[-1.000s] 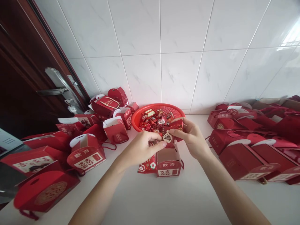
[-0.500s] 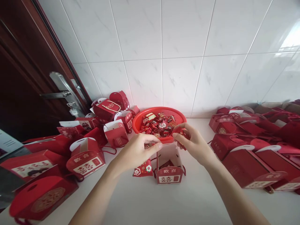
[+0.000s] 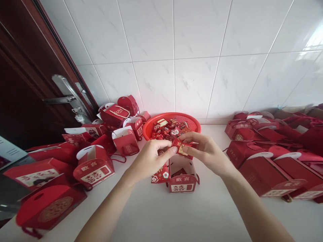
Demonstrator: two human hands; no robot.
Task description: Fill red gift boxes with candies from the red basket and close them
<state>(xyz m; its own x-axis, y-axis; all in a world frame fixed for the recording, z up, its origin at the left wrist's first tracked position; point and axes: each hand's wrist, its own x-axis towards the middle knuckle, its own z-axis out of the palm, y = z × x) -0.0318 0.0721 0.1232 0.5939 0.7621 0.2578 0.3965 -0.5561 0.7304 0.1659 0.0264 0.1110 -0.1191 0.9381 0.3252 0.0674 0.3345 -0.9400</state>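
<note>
Between my two hands, above the open gift box, is a red-and-gold wrapped candy (image 3: 182, 148). My right hand (image 3: 205, 151) grips its right side with thumb and fingers. My left hand (image 3: 153, 158) pinches toward its left end, thumb touching the wrapper. Below my left hand's curled fingers shows a red flowered candy packet (image 3: 160, 175), apparently held there; its upper part is hidden. The small red gift box (image 3: 182, 186) stands upright on the table with some dark red packets inside. Just behind my hands, a red plastic basket (image 3: 174, 116) holds many wrapped candies (image 3: 174, 129).
Red gift boxes (image 3: 94, 168) crowd the left side, some with open tops. More red boxes (image 3: 272, 176) are lined up at the right. A white tiled wall (image 3: 196, 84) stands behind the basket, and a dark door with a handle (image 3: 63, 99) is at the far left.
My right hand has moved left with the candy, and my left hand has come right to meet it. The flowered packet has shifted right along with my left hand.
</note>
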